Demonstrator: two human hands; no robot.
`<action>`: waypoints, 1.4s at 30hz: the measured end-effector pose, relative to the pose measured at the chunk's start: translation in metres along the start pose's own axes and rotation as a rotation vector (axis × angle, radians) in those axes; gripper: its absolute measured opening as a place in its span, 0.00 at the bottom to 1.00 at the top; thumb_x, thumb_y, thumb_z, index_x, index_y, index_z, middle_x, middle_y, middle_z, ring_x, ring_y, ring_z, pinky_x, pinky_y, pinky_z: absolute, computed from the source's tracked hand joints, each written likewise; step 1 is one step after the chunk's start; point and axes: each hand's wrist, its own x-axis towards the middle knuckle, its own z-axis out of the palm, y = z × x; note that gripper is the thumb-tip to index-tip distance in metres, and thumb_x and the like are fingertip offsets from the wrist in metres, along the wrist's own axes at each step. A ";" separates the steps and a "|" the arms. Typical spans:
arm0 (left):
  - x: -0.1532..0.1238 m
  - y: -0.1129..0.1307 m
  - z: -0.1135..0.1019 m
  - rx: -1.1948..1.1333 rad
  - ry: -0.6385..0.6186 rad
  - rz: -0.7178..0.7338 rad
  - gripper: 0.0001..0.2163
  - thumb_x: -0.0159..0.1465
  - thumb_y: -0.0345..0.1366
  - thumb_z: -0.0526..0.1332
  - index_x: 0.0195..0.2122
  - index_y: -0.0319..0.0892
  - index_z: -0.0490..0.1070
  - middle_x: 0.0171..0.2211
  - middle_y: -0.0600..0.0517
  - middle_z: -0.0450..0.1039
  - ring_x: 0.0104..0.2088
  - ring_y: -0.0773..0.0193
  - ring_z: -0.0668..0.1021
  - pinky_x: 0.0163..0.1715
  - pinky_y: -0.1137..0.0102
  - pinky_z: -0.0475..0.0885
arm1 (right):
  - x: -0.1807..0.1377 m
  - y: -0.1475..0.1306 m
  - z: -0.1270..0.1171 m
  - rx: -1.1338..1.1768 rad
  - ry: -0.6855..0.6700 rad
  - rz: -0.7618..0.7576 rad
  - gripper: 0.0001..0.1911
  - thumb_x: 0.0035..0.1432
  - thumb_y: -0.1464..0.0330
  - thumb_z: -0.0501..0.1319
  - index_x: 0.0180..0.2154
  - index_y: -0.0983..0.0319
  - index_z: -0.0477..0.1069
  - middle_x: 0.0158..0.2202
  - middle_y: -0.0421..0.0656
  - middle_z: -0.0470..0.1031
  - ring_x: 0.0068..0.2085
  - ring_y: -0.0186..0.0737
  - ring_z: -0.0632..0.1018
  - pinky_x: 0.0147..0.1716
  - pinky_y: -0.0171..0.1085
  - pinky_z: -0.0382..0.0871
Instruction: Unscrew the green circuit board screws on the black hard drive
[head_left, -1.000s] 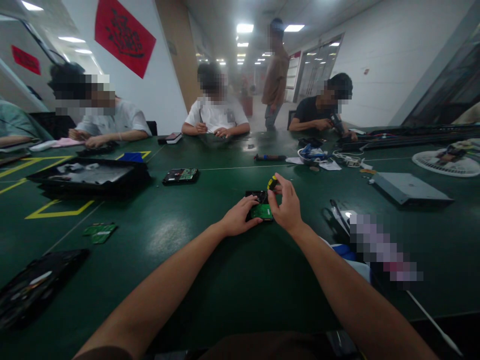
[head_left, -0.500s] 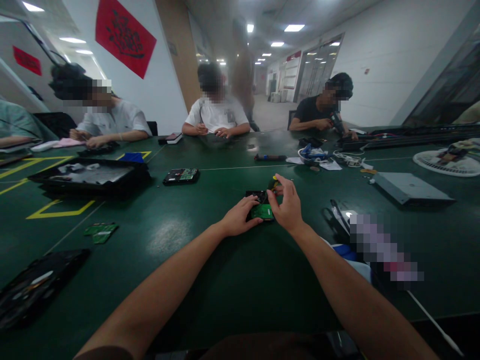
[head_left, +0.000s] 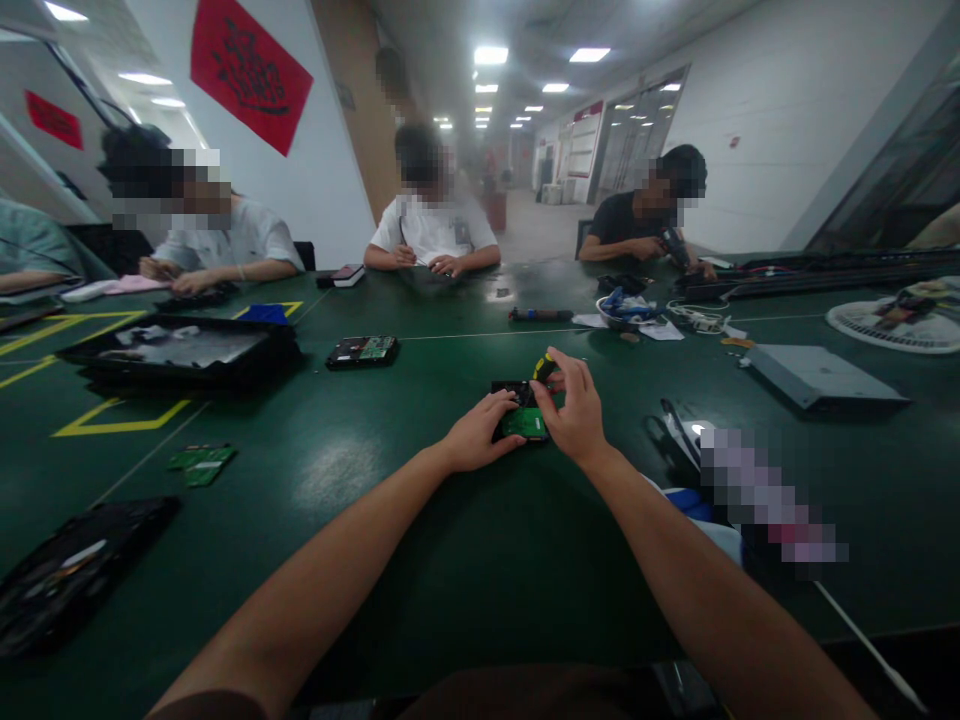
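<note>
The left hand (head_left: 481,432), thumb and fingers parted, braces a green-boarded device (head_left: 526,425) on the table (head_left: 480,560). Above it, the right hand (head_left: 576,408) pinches a yellow-and-black screwdriver (head_left: 543,368) that has just shifted slightly, suggesting turning is under way.

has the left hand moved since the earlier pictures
No, the left hand shows no visible shift in any direction, judged against the black-and-green unit lying farther off to its left.

the left hand (head_left: 482,432) clasps a green-boarded device (head_left: 528,425); at its right edge, the right hand (head_left: 576,412) pinches a yellow-and-black tool (head_left: 543,366).
</note>
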 end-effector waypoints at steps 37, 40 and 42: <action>-0.001 0.002 -0.001 -0.003 0.001 -0.016 0.30 0.66 0.50 0.65 0.66 0.44 0.62 0.69 0.39 0.61 0.72 0.45 0.62 0.70 0.46 0.61 | -0.002 0.003 0.003 0.017 0.029 0.012 0.28 0.70 0.65 0.58 0.68 0.56 0.57 0.58 0.53 0.74 0.46 0.47 0.82 0.49 0.53 0.81; -0.001 0.002 -0.002 -0.011 -0.002 -0.019 0.30 0.66 0.50 0.65 0.65 0.44 0.62 0.70 0.39 0.60 0.72 0.45 0.62 0.70 0.46 0.61 | -0.002 0.004 0.003 0.024 0.030 0.021 0.28 0.70 0.63 0.59 0.68 0.56 0.57 0.58 0.53 0.74 0.48 0.49 0.82 0.49 0.53 0.82; -0.001 0.001 -0.002 -0.012 -0.002 -0.014 0.30 0.66 0.50 0.65 0.65 0.44 0.62 0.70 0.39 0.61 0.72 0.45 0.61 0.70 0.46 0.61 | -0.002 0.005 0.003 0.001 0.033 0.014 0.28 0.69 0.63 0.60 0.67 0.55 0.59 0.58 0.52 0.73 0.50 0.51 0.81 0.49 0.54 0.81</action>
